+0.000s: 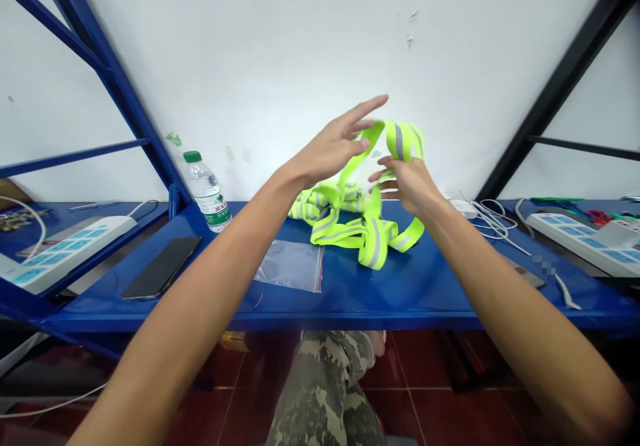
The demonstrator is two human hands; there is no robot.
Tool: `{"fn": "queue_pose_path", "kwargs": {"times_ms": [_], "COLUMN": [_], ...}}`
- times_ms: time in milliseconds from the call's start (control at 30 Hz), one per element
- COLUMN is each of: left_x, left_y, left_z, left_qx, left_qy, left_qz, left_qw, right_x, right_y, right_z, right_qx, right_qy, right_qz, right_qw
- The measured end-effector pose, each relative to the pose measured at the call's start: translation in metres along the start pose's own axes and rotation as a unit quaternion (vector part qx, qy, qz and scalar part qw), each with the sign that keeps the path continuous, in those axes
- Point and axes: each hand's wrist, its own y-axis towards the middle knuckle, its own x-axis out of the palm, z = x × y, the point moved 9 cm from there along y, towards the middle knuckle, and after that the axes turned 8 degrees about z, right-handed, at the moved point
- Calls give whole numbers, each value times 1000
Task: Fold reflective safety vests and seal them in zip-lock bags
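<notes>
My left hand (340, 141) is raised above the blue bench, index finger stretched out. Its thumb and other fingers close loosely about a fluorescent yellow reflective strap (399, 141) with grey stripes. Beside it, my right hand (407, 181) grips the same strap, which arches in a loop over its fingers. Lengths of strap hang down from both hands to a tangled pile (345, 223) of the same material on the bench. Part of the pile is bundled in a roll behind. Some of my right fingers are partly hidden by the strap.
A clear zip bag (293, 265) lies left of the pile on the blue bench (370, 306). Farther left are a water bottle (209, 196) and a dark phone (163, 267). White cables (493, 219) lie at right. Power strips (75, 249) flank both sides, and a white wall stands behind.
</notes>
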Motion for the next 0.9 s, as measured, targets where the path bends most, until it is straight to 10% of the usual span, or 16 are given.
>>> {"fn": "queue_pose_path", "kwargs": {"times_ms": [167, 267, 400, 600, 733, 900], "left_x": [17, 39, 61, 60, 39, 36], "left_y": [-29, -66, -86, -75, -45, -18], "left_z": [-79, -147, -184, -184, -154, -104], "left_qx": [-92, -241, -292, -295, -192, -109], "left_qy": [210, 279, 267, 171, 254, 265], "left_qz": [-98, -206, -213, -160, -53, 34], "left_qw": [968, 906, 893, 926, 946, 957], "right_x": [-44, -42, -37, -51, -55, 38], "right_y": [10, 6, -7, -8, -7, -52], "right_z": [11, 10, 4, 43, 35, 50], "right_qx": [4, -10, -33, 35, -57, -46], "right_qy": [-9, -18, -71, -349, -544, -306], "right_qz": [94, 21, -93, -180, -46, -230], "right_qw": [996, 1000, 993, 919, 836, 923]}}
